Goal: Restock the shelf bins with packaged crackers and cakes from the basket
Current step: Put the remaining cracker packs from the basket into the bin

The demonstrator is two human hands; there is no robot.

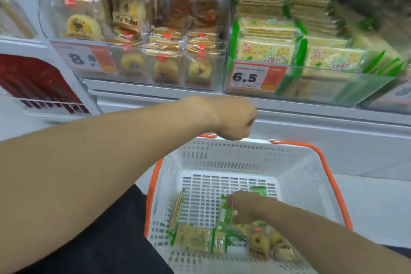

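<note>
Shop shelf bins point(311, 87) above basket point(295, 176). Right hand point(242, 208) grasps green cracker pack point(225, 212); left hand point(233, 118) clenched, empty. Pick-up step; next, lift to cracker bin.

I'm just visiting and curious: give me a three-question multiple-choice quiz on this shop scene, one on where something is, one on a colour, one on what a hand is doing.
1. Where is the right hand?
A. on the shelf edge
B. down in the basket
C. in the cracker bin

2. What colour are the basket's handles?
A. orange
B. blue
C. black

3. What is the left hand doing?
A. holding a cake pack
B. gripping a price tag
C. fisted, holding nothing visible

Answers:
1 B: it reaches among the green cracker packs on the basket floor.
2 A: orange bars run along both sides of the white basket.
3 C: the fingers are curled, with nothing visible in them, above the basket's far rim.
</note>
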